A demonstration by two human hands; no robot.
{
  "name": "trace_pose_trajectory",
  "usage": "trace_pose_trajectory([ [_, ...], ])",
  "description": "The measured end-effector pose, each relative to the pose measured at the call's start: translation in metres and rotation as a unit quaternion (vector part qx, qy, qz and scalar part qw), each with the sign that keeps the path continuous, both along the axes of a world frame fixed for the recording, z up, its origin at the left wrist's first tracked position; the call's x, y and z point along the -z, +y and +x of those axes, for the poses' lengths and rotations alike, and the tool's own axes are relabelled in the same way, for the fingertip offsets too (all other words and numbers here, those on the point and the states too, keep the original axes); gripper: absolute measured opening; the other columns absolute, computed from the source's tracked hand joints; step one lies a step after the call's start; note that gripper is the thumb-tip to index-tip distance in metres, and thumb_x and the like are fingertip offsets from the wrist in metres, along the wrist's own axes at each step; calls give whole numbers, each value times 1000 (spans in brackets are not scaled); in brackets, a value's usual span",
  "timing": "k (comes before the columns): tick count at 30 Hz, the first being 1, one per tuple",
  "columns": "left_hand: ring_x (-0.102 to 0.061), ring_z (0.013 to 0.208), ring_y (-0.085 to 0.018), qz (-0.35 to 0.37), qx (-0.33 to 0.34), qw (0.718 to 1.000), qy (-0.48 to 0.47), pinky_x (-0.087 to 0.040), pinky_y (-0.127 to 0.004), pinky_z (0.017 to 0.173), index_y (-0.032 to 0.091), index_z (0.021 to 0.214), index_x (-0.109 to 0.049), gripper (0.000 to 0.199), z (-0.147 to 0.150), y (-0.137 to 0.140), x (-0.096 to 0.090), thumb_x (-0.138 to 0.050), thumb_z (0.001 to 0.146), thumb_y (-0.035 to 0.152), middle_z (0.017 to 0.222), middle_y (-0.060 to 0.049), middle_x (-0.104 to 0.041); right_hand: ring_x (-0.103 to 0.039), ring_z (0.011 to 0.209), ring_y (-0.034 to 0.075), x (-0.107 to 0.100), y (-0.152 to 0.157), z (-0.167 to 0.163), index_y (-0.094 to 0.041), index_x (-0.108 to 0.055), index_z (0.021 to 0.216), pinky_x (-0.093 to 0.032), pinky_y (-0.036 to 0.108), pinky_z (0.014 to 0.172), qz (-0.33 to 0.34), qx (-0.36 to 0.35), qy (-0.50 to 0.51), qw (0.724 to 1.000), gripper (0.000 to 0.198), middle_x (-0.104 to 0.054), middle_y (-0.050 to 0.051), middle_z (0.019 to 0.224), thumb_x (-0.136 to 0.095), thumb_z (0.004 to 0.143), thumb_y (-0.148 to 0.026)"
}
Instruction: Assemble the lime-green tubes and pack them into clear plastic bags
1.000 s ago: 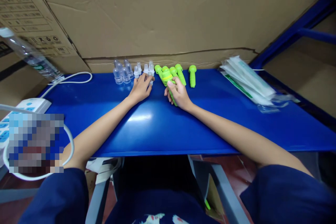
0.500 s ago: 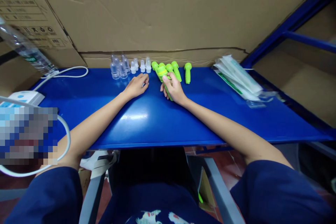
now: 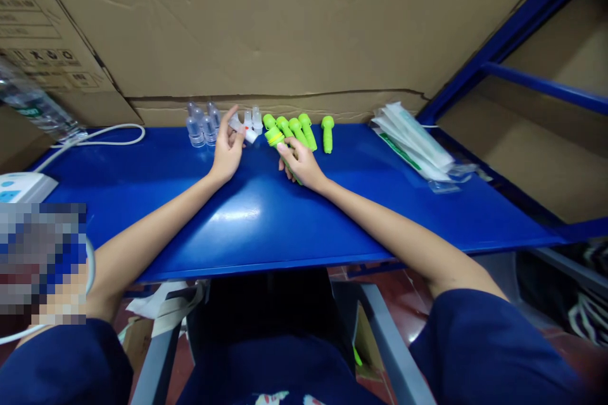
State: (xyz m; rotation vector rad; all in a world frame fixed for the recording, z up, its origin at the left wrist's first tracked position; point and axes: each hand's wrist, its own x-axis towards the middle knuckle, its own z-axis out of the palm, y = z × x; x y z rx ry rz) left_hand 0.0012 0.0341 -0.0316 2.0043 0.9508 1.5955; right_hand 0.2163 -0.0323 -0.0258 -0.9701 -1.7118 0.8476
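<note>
My left hand (image 3: 227, 153) is closed on a small clear piece with a white base (image 3: 250, 135), its thumb against it and the index finger raised. My right hand (image 3: 306, 166) is wrapped round a lime-green torch-like handle (image 3: 274, 135), whose wide ringed head tilts up toward the left hand. The two held things are close but apart. Beyond the left hand stand small clear pieces with white bases (image 3: 257, 120) and several clear domed caps (image 3: 196, 133). Behind the right hand lie several green handles (image 3: 297, 130), with a separate green handle (image 3: 327, 133) on their right.
The blue table (image 3: 285, 234) runs up to a cardboard wall (image 3: 285, 31). Plastic-wrapped packs (image 3: 413, 145) lie at the right. On the left are a plastic bottle (image 3: 42, 107), a white power strip (image 3: 28, 187) and a white cable (image 3: 114, 131).
My left hand has lifted and turned upright, and the white-based clear piece now shows in its fingers. The right hand still grips the green handle, its head now tipped further left.
</note>
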Motion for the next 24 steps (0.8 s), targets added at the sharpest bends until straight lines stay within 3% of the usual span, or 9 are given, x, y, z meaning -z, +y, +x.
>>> trace_pose_trajectory([
  [5, -70, 96, -22, -28, -17, 998, -56, -63, -40, 83, 34, 142, -51, 66, 5, 4, 10, -42, 96, 80, 104, -8, -66, -49, 39, 11, -4, -3, 2, -23, -58, 110, -39, 24, 36, 22, -12, -45, 999, 57, -61, -1, 62, -51, 96, -79],
  [13, -71, 107, -24, -21, 25, 999, -18, -62, -38, 86, 32, 141, -51, 62, 13, -24, -5, -44, 98, 77, 118, -11, -67, -60, 53, 17, -4, -3, 3, -22, -63, 111, -45, 27, 47, 49, -15, -93, 994, 58, -62, 1, 63, -52, 97, -77],
  [17, -72, 100, -21, -3, 58, 998, 0, -61, -36, 86, 30, 137, -55, 59, 15, -31, -7, -48, 99, 74, 109, -8, -68, -65, 59, 20, -3, -3, 4, -22, -65, 113, -51, 31, 51, 62, -17, -92, 994, 58, -62, 2, 65, -54, 96, -77],
  [24, -68, 89, -15, 41, 58, 997, -5, -55, -27, 81, 23, 134, -58, 51, 13, -29, -6, -53, 103, 64, 101, -4, -67, -68, 66, 22, -6, -6, 4, -21, -65, 117, -56, 36, 60, 48, 12, -147, 988, 70, -66, 4, 71, -47, 93, -85],
])
